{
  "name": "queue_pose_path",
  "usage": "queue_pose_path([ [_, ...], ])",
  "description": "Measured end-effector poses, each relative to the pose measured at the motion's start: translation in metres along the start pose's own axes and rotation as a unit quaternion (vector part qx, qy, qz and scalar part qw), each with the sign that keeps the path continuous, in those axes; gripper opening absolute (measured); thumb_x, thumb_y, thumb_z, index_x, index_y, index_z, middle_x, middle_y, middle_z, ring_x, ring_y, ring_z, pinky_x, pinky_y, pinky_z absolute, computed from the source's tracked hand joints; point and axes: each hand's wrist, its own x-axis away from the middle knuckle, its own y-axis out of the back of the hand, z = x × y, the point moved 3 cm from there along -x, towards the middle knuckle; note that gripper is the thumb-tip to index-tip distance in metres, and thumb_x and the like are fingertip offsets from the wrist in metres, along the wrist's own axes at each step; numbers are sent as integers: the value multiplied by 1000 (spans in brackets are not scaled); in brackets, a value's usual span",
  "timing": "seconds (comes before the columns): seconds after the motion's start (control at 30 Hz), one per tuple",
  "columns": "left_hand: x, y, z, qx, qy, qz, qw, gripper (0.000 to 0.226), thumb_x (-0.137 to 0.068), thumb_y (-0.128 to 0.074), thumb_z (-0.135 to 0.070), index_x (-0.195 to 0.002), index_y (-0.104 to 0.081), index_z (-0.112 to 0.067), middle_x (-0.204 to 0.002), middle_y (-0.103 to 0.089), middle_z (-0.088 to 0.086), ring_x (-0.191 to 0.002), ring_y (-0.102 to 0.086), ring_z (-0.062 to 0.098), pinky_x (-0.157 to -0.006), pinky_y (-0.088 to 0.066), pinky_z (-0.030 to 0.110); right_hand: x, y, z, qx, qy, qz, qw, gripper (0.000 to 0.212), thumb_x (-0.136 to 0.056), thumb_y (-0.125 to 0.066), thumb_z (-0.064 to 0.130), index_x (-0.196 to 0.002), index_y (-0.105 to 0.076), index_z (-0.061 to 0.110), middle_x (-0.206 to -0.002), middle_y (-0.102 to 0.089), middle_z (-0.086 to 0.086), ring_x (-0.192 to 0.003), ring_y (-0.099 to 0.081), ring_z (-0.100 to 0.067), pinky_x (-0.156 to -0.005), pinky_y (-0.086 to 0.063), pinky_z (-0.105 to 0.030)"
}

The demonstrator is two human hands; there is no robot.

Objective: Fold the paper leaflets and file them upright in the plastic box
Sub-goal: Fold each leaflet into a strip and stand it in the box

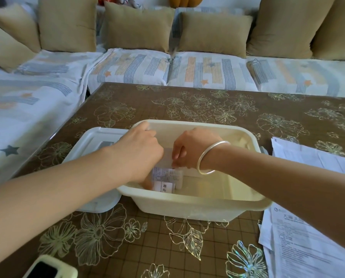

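Observation:
A cream plastic box (203, 207) stands on the table in front of me. Both my hands reach down into its left part. My left hand (139, 151) has its fingers curled down beside several folded leaflets (165, 178) that stand at the box's near left corner; its fingertips are hidden. My right hand (189, 149), with a silver bangle on the wrist, pinches the top edge of a folded white leaflet (166, 158) held upright behind the others.
The box's white lid (91, 141) lies flat to the left of it. Unfolded printed leaflets (308, 243) are stacked at the table's right edge. A phone-like device (49, 269) lies at the near left. A sofa with cushions runs behind the table.

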Motion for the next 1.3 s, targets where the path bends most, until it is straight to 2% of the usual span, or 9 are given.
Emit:
queue_pose_path([
  [0.33,9,2,9,25,19,2,1000,54,-70,-59,-78,-89,-69,-28,-92,-56,-5,-92,-39,15,-77,-19,28,-1,-22,10,-126,-7,62,990,7,-79,-75,25,-81,-70,21,-71,-72,3,-64,-69,-12,-76,-58,-31],
  [0.5,13,2,19,82,28,-25,996,49,-70,-62,-75,-89,-70,-31,-87,-55,-12,-95,-41,12,-89,-30,29,5,-8,6,-162,-6,35,986,10,-82,-74,24,-89,-69,20,-87,-72,5,-65,-71,-13,-59,-54,-19],
  [0.63,22,31,4,322,14,-121,939,21,-86,-62,-50,-85,-73,-32,-78,-63,-21,-83,-54,-2,-83,-41,22,41,27,-13,-217,6,-119,969,4,-88,-66,21,-89,-67,24,-83,-70,13,-59,-68,-4,-49,-44,-8],
  [0.8,19,68,-61,466,12,-244,850,20,-87,-58,-43,-79,-72,-31,-75,-67,-18,-73,-61,2,-71,-50,29,130,33,-68,-376,-71,-396,835,16,-88,-62,8,-85,-67,23,-75,-69,8,-55,-65,-9,-53,-48,-16],
  [0.87,14,75,-93,474,38,-291,830,25,-87,-54,-47,-84,-71,-28,-82,-65,-17,-77,-59,3,-70,-49,25,168,17,-105,-314,-136,-445,828,16,-87,-62,9,-86,-65,25,-80,-69,9,-64,-66,-10,-60,-50,-21],
  [0.93,13,78,-120,482,93,-353,797,21,-89,-57,-41,-97,-68,-25,-98,-63,-13,-91,-55,5,-74,-42,15,192,-8,-150,-196,-220,-420,858,14,-88,-61,13,-92,-65,25,-93,-68,7,-82,-65,-15,-69,-46,-26],
  [1.0,13,81,-145,504,122,-387,763,20,-90,-60,-32,-108,-64,-23,-112,-58,-11,-104,-51,5,-84,-36,9,201,-38,-195,-98,-299,-312,896,20,-91,-57,20,-111,-63,21,-118,-62,-3,-108,-58,-24,-85,-40,-31],
  [1.13,6,86,-177,476,130,-391,777,24,-89,-62,-25,-113,-63,-23,-122,-55,-9,-116,-49,9,-99,-32,23,204,-62,-250,-30,-309,-143,940,51,-95,-51,38,-140,-43,16,-149,-38,-9,-137,-33,-25,-108,-27,-35],
  [1.3,8,75,-169,406,172,-361,822,25,-85,-66,-23,-110,-65,-20,-119,-59,-4,-109,-55,16,-102,-38,37,206,-58,-265,74,-295,-118,945,45,-87,-52,58,-121,-54,28,-112,-66,2,-100,-61,-23,-78,-48,-32],
])
